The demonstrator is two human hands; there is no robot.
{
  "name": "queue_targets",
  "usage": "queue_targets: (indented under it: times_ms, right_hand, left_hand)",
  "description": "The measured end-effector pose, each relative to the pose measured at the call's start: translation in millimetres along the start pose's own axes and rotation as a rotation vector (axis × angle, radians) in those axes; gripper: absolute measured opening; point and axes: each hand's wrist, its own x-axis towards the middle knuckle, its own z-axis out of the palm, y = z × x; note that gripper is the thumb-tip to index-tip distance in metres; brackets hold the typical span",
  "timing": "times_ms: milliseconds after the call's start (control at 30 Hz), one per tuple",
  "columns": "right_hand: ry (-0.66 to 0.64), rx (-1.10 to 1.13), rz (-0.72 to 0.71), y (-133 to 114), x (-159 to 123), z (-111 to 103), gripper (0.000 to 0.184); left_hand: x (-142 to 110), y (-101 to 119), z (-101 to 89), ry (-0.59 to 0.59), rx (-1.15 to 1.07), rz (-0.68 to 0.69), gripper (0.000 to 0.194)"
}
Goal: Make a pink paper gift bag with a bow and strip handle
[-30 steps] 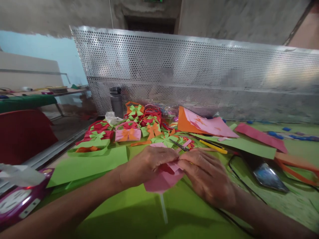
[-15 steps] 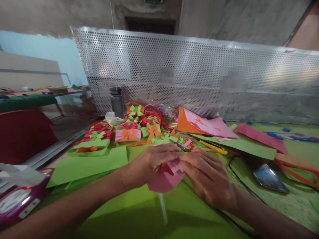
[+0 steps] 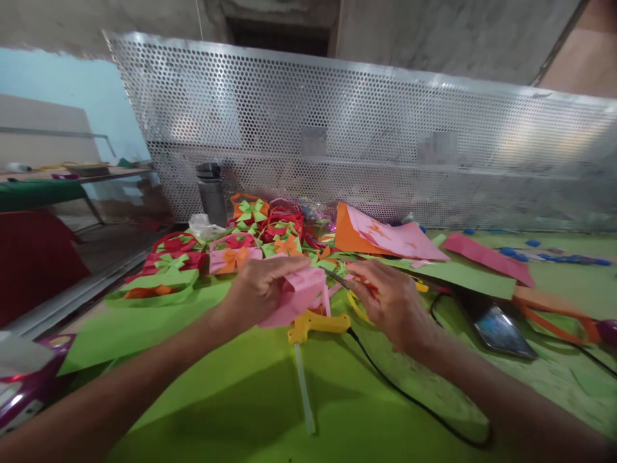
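My left hand [image 3: 260,289] is closed on a folded pink paper piece [image 3: 299,294] and holds it up above the green table [image 3: 231,411]. My right hand [image 3: 388,299] is curled round scissors [image 3: 343,281]; their dark blades point left toward the pink piece and a yellow handle loop shows under my fingers. A yellow glue gun [image 3: 315,323] lies on the table just below both hands. Its white glue stick [image 3: 303,392] points toward me, and its black cord [image 3: 409,402] runs off to the right.
A heap of paper baskets with bows [image 3: 241,247] sits behind my hands, with a grey bottle [image 3: 211,193] beyond it. Pink and orange sheets [image 3: 385,238], a phone [image 3: 496,325], a green sheet [image 3: 130,328] and a perforated metal panel [image 3: 385,141] surround the spot.
Both hands were pressing the pink piece on the table. Now my left hand has lifted it, my right hand has let go and taken the scissors, and the glue gun underneath is uncovered.
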Motion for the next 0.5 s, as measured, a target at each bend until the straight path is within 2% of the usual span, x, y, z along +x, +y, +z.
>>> queue_targets:
  times_ms: [67,133,267,367,500]
  right_hand:
    - [-0.188,-0.022,0.107,7,2,5,0.015]
    - [-0.382,-0.031,0.152,8,1,10,0.018]
    - [-0.618,-0.030,0.102,-6,-11,25,0.031]
    - [-0.639,-0.021,0.094,-18,-21,40,0.040]
    - [-0.571,0.025,0.097,-19,-24,51,0.027]
  left_hand:
    - [4,-1,-6.7,0.035,0.043,-0.126,0.046]
    - [7,-2,-10.4,0.062,0.054,-0.191,0.047]
    - [6,-10,-9.3,0.062,-0.006,-0.222,0.039]
    - [5,-16,-7.6,0.052,-0.061,-0.231,0.033]
    - [5,-14,-11.8,0.073,-0.107,-0.230,0.030]
